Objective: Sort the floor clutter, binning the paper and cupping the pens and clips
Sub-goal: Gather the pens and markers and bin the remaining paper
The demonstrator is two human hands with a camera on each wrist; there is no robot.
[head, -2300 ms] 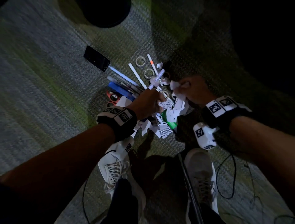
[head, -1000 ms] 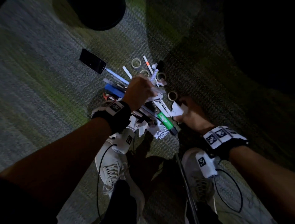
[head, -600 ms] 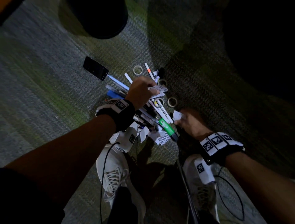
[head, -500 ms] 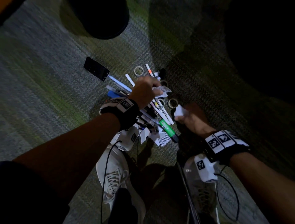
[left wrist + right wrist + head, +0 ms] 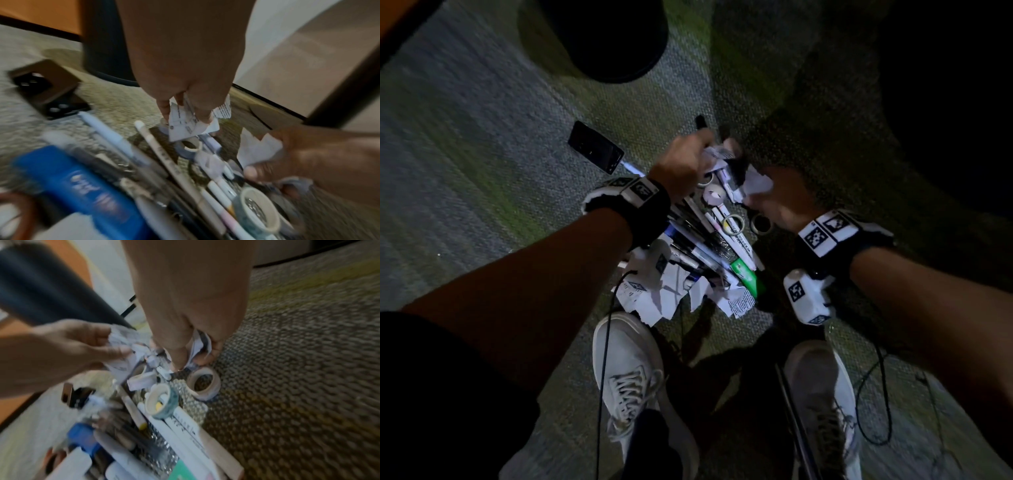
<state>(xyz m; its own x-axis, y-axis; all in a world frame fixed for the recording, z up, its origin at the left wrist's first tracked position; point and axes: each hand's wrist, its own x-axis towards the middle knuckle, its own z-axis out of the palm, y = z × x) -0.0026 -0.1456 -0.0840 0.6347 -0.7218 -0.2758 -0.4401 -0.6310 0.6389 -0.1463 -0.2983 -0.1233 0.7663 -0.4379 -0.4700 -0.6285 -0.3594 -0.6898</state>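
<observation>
A heap of pens (image 5: 709,236), markers and torn paper scraps (image 5: 654,294) lies on the carpet in front of my shoes. My left hand (image 5: 688,164) (image 5: 185,104) grips a printed, crumpled paper scrap (image 5: 191,125) above the far end of the heap. My right hand (image 5: 777,202) (image 5: 193,353) pinches another crumpled white scrap (image 5: 756,185) (image 5: 197,345) just right of it. A green highlighter (image 5: 748,277) lies at the heap's near right. The dark round bin (image 5: 602,37) stands at the top of the head view.
A black phone (image 5: 595,147) lies left of the heap. Several tape rolls (image 5: 734,224) (image 5: 203,382) sit among the pens and on the carpet. A blue box (image 5: 78,183) lies under the pens. Cables (image 5: 876,394) trail by my right shoe (image 5: 822,411).
Both hands have risen from the heap and moved toward its far end, each carrying a crumpled paper scrap. The right hand came up from the near right side.
</observation>
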